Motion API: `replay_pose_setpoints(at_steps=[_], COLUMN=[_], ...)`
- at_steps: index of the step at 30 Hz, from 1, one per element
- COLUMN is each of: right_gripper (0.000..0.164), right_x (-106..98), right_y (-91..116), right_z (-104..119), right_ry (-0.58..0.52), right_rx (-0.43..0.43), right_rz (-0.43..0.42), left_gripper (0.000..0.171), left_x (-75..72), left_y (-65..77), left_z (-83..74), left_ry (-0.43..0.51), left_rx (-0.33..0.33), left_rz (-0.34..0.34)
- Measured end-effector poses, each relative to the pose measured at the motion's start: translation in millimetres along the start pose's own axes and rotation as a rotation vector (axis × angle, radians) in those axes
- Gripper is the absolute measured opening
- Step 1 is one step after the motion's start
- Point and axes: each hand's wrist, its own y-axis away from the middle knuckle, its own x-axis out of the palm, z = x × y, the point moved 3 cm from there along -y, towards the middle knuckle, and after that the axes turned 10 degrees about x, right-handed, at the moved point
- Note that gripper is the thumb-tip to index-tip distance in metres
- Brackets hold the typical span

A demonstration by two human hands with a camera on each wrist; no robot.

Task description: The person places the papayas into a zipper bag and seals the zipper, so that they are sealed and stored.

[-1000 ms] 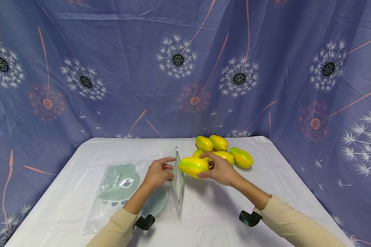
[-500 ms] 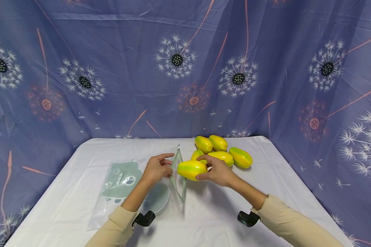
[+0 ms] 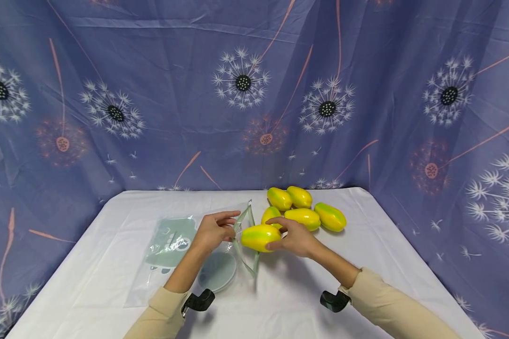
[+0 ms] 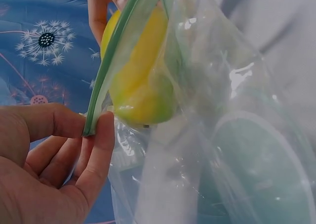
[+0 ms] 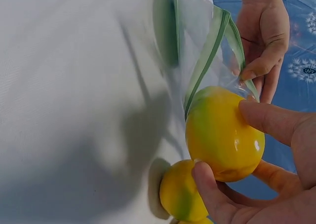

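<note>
My left hand (image 3: 212,231) pinches the green-edged mouth of a clear zip bag (image 3: 171,242), which spreads apart in a narrow diamond. A pale green cartoon animal and a round green patch are printed on the bag. In my right hand (image 3: 298,238) is a glossy yellow-green papaya (image 3: 258,238), gripped by one end between thumb and fingers. Its other end is at the bag's mouth; through the clear plastic the left wrist view shows the papaya (image 4: 143,93) just behind the green strip (image 4: 111,56). From the right wrist, the papaya (image 5: 222,135) overlaps the open strips.
Several more papayas (image 3: 302,219) lie grouped at the back of the white-covered table (image 3: 365,287), just beyond my right hand. A blue curtain with dandelion prints (image 3: 174,94) stands behind and at both sides.
The papaya has moved slightly left and down, from beside the bag's mouth to within it. The bag's mouth has spread wider and shifted a little right. The other papayas stay put.
</note>
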Motion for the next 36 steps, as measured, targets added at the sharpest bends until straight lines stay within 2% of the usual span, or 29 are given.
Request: replay_pose_setpoints(at_steps=[7, 16, 21, 36], right_gripper=[0.065, 0.066, 0.067, 0.058], right_x=[8.0, 20.7, 24.1, 30.2], right_y=[-6.4, -16.1, -17.5, -26.3], right_z=[5.9, 13.2, 14.5, 14.7], right_ry=[-0.032, -0.007, -0.014, -0.06], right_rx=[0.003, 0.02, 0.017, 0.026], right_rz=[0.018, 0.011, 0.01, 0.017], left_gripper=[0.06, 0.061, 0.061, 0.058], left_x=[-2.7, -4.0, -4.8, -8.4], left_y=[1.5, 1.0, 0.6, -0.6], left_z=[-0.2, 0.0, 0.9, -1.2], left_ry=[-0.031, -0.022, -0.019, -0.051], left_rx=[0.009, 0.03, 0.041, 0.033], left_rz=[0.007, 0.017, 0.04, 0.048])
